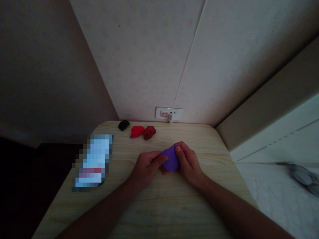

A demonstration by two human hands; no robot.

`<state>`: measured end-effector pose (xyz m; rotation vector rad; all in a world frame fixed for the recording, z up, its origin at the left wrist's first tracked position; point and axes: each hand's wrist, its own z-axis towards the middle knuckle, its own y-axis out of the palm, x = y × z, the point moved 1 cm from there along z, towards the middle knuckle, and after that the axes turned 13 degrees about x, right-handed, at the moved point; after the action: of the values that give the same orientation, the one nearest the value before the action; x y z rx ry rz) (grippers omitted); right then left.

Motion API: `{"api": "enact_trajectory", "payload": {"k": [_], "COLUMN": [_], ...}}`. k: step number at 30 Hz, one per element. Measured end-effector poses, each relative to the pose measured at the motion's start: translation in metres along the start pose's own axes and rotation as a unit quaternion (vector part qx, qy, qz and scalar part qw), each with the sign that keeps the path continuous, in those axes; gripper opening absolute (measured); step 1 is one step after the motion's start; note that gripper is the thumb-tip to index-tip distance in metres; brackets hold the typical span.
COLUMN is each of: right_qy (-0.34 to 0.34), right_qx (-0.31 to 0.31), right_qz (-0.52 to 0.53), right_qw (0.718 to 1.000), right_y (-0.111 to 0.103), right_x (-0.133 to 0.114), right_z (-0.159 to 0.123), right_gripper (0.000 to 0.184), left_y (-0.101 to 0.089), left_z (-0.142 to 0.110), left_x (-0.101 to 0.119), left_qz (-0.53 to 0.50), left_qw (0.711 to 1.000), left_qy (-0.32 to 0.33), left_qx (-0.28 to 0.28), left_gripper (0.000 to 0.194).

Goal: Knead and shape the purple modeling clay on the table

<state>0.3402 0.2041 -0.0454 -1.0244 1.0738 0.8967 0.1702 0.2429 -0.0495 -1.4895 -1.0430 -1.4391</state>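
Both hands hold a flattened, rounded purple piece (pixel 170 159) that looks soft, like modelling clay, above the middle of the table. My left hand (pixel 147 166) pinches its left edge, thumb on top and fingers underneath. On the other side, my right hand (pixel 189 161) grips the right edge, its thumb pressed on the upper face. Beyond the hands, near the back edge, lie a bright red lump (pixel 137 131), a dark red lump (pixel 149 132) touching or nearly touching it, and a black lump (pixel 124 125) farther left.
The wood-grain table (pixel 161 205) stands against a papered wall. A pixelated, phone-like screen (pixel 93 161) is at the table's left side. Just above the back edge is a wall socket (pixel 168 113) with a plug in it. White bedding (pixel 271 186) lies to the right.
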Motion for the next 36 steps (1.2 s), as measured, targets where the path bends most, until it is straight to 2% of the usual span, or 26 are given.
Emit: {"api": "enact_trajectory", "payload": {"k": [6,9,14,17,23,27,29,33,36], "right_qy": [-0.077,-0.106,-0.163,-0.191,-0.232,-0.222,-0.19,-0.073,-0.039], "right_qx": [-0.002,-0.011,0.002,0.004,0.012,0.019,0.026,0.066,0.062], "right_qz": [-0.042,-0.038,-0.062,-0.059,-0.068,-0.059,-0.041,0.01,0.031], "right_qw": [0.996,0.994,0.985,0.98,0.97,0.973,0.981,0.995,0.997], "right_y": [-0.004,-0.005,-0.004,-0.003,-0.005,-0.005,-0.004,-0.003,-0.003], "right_x": [-0.005,-0.005,-0.005,-0.007,-0.011,-0.01,-0.008,-0.002,0.002], "right_z": [-0.001,0.0,0.002,0.002,0.0,0.0,0.001,0.004,0.004], "right_gripper": [0.032,0.027,0.019,0.014,0.012,0.013,0.015,0.023,0.024], "left_y": [0.001,0.001,0.001,-0.001,-0.003,-0.003,-0.003,-0.003,-0.004], "left_z": [-0.001,-0.005,-0.008,-0.008,-0.007,-0.007,-0.007,-0.005,-0.002], "left_x": [0.002,0.005,0.01,0.01,0.008,0.006,0.005,0.001,0.0], "left_qz": [0.042,0.097,0.171,0.169,0.168,0.16,0.138,0.044,0.044], "left_qw": [0.995,0.987,0.956,0.95,0.949,0.957,0.969,0.994,0.995], "left_qy": [0.057,0.109,0.22,0.244,0.252,0.226,0.186,0.082,0.062], "left_qx": [0.069,0.073,0.088,0.094,0.091,0.084,0.081,0.058,0.069], "left_gripper": [0.033,0.028,0.021,0.02,0.02,0.023,0.026,0.035,0.034]}}
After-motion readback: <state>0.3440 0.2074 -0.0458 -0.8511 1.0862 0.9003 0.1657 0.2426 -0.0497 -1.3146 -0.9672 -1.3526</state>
